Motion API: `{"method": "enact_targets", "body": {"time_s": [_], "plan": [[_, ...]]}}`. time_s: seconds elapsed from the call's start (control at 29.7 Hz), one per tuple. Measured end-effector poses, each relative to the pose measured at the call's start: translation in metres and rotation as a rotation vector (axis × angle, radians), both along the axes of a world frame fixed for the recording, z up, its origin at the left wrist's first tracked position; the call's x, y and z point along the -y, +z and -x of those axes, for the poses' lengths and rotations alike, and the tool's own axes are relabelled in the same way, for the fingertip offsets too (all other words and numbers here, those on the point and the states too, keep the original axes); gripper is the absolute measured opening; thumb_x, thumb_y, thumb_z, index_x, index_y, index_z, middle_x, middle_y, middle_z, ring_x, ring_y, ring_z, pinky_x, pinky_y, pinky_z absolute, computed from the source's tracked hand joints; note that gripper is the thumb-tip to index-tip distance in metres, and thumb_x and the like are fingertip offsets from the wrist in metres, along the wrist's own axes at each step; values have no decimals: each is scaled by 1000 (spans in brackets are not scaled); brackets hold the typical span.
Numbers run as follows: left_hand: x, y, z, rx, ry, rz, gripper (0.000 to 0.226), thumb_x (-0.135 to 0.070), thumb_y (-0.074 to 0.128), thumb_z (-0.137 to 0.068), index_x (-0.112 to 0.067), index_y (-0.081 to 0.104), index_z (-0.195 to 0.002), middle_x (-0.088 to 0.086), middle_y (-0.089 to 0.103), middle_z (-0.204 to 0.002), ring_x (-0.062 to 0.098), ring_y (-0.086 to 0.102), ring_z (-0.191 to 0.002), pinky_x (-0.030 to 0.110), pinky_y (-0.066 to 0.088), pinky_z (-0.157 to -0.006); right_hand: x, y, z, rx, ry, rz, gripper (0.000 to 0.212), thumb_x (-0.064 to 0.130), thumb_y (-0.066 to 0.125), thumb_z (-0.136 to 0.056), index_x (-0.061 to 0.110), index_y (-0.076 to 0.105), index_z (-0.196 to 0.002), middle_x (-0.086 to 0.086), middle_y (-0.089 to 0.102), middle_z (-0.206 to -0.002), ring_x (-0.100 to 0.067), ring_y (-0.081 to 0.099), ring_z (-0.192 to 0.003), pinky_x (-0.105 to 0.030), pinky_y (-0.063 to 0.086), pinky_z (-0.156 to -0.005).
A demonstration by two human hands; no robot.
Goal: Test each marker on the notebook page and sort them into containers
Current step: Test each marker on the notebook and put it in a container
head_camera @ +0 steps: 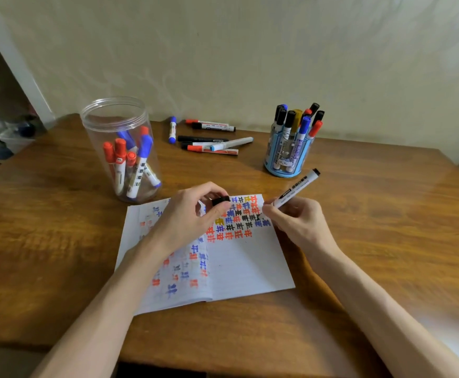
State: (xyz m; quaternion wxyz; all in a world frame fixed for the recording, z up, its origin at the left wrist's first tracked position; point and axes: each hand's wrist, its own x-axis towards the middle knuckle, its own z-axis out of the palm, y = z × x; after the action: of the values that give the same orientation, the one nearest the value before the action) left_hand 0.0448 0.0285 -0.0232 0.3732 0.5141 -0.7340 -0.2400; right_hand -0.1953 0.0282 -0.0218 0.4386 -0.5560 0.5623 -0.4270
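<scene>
Halfway-ish, we'd say. Our right hand [296,222] grips a black marker [296,189] with its tip down on the notebook [247,266] page, which already has rows of red, blue, black and yellow test marks. Our left hand [187,216] pinches the cap [221,200] just above the page. The clear jar [113,115] and the blue holder [283,170] both hold sorted markers, but a bunch of loose markers [209,140] still waits at the back of the tabletop [386,214].
</scene>
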Motion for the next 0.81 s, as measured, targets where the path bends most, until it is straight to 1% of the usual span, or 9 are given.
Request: {"method": "enact_targets", "body": {"time_s": [0.07,0.13,0.24,0.3,0.37,0.47,0.57,0.71,0.81], "plan": [[-1,0,1,4,-7,12,18,-36,68,-96,-29,67,-112,-20,68,-106,-3,63,-102,16,55,-77,-5,-6,-1,-55,15,76,9,21,75,-96,13,76,-99,6,80,-90,-2,76,-82,-17,57,-65],[-1,-1,2,11,-15,13,18,-37,68,-96,-30,67,-112,-21,68,-105,-5,63,-102,16,55,-75,-8,-12,-1,-100,27,132,11,23,75,-96,12,76,-97,3,81,-94,-6,77,-83,-21,60,-67],[-1,-3,2,26,-13,5,18,-38,68,-95,-32,66,-112,-25,65,-104,-7,62,-103,16,56,-76,-7,-17,0,-137,47,139,13,26,76,-95,13,76,-95,4,81,-93,-9,78,-82,-24,61,-67],[-1,-3,2,28,-13,9,19,-38,68,-95,-31,66,-113,-25,64,-104,-6,63,-103,17,57,-77,-6,-19,0,-162,52,147,13,28,76,-95,15,76,-95,4,81,-93,-8,77,-78,-23,59,-64],[-1,-3,2,34,-12,20,19,-38,67,-95,-31,66,-113,-24,64,-104,-4,64,-103,19,58,-77,-6,-19,0,-179,57,152,15,30,75,-95,16,75,-96,4,80,-94,-9,76,-78,-23,60,-65],[0,-3,2,47,-16,33,20,-40,66,-94,-32,65,-112,-24,64,-104,-6,63,-103,14,56,-75,-6,-20,0,-187,55,162,16,32,75,-95,16,76,-96,6,80,-95,-8,77,-84,-28,65,-71],[0,-3,2,45,-24,47,21,-42,65,-94,-31,65,-112,-24,64,-103,-8,61,-104,9,51,-76,-6,-19,0,-175,55,186,16,30,75,-96,14,77,-94,8,80,-92,-7,78,-84,-32,66,-73],[0,-3,2,47,-22,55,25,-43,65,-93,-28,67,-113,-23,64,-103,-9,60,-104,7,49,-76,-5,-21,0,-215,66,201,16,31,75,-96,15,77,-94,8,80,-92,-8,77,-82,-34,66,-72],[0,-2,2,40,-25,64,24,-41,65,-94,-27,67,-113,-24,64,-102,-9,60,-104,7,49,-76,-4,-23,1,-279,89,237,14,31,75,-96,18,75,-92,8,79,-91,-10,76,-79,-32,64,-66]]}}
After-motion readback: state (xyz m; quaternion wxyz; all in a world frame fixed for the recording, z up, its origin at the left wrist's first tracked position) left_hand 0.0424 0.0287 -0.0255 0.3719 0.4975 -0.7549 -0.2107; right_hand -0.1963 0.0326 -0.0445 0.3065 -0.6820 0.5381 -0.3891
